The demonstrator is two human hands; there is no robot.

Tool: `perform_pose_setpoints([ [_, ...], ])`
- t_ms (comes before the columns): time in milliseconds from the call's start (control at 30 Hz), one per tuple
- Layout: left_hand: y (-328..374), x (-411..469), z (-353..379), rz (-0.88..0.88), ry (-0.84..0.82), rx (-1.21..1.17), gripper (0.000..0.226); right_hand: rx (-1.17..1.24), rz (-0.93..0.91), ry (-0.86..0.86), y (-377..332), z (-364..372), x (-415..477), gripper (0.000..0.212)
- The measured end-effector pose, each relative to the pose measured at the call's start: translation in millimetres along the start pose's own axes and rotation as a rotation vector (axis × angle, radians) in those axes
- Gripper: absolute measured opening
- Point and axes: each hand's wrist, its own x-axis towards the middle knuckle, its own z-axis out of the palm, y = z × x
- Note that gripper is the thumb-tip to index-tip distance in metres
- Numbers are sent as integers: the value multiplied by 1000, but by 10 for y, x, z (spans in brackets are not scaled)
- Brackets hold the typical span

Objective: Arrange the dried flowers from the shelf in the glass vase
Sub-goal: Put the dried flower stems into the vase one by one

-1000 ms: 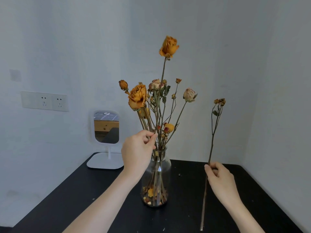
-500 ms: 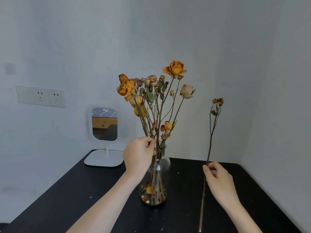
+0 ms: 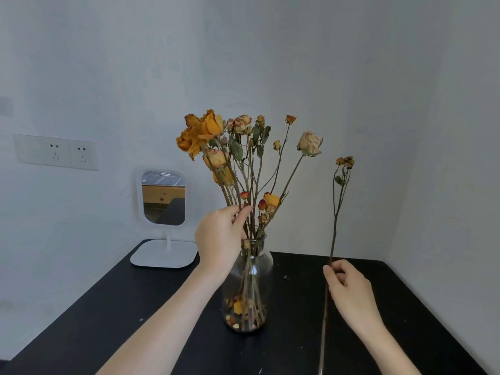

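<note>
black table (image 3: 108, 307), vase (image 3: 261, 266) (l hand (image 3: 219, 239): stems (image 3: 253, 226))

Both our arms show bare along their whole visible length: left hand (image 3: 219, 239) and left forearm (image 3: 162, 320) running off toward 7 o'clock, right hand (image 3: 349, 288) and right forearm (image 3: 378, 339) toward 5 o'clock.

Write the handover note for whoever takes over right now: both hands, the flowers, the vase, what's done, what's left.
Left hand pinches the stems of the dried flowers just above the neck of the glass vase.
Right hand holds a single stem upright, outside the vase, to its right.
Done: those flowers stand in the vase on the black table.
Left: put the single stem in; the shelf is out of view.
</note>
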Motion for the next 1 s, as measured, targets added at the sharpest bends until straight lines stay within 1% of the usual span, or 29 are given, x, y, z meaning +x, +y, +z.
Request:
perform_pose_setpoints([
  [100, -4, -16, -13, 45, 9, -38, 29, -4, -4, 0, -15, 23, -2, 3],
  [167, -14, 4, -11, 65, -2, -17, 30, -3, -5, -7, -28, 44, -5, 2],
  [200, -24, 19, -5, 60, -30, 4, 32, -3, -5, -10, -37, 52, -6, 2],
  [300, -77, 40, 25, -14, -193, 72, 40, 5, -9, -12, -64, 74, -14, 3],
  [367, -105, -3, 29, -38, -256, 71, 31, 21, -11, -14, -81, 84, -26, 5],
  [400, -116, -41, 25, -28, -252, 59, 24, 27, -15, -12, -87, 86, -28, 5],
  [433, -133, -94, 18, -10, -221, 49, 22, 31, -20, -9, -94, 86, -28, 5],
  [500, -197, -233, -5, 13, -104, 16, 36, 41, -33, -2, -108, 75, -23, 3],
  [567, -247, -371, -40, 3, 6, -20, 37, 71, -45, 4, -134, 58, -6, 3],
  [633, -306, -454, -21, -75, 43, -43, 39, 108, -59, 16, -179, 43, 22, 6],
  [667, -325, -464, 14, -132, 16, -47, 49, 122, -70, 28, -207, 36, 42, 7],
  [733, -349, -426, 121, -206, -99, -29, 74, 145, -92, 50, -274, 20, 96, 10],
  [800, -318, -355, 232, -201, -198, 23, 90, 179, -110, 69, -352, -1, 160, 13],
  [867, -288, -286, 326, -194, -214, 75, 95, 202, -128, 88, -426, -29, 227, 15],
  [1000, -312, -218, 395, -214, -191, 76, 92, 228, -183, 140, -549, -95, 321, 16],
])
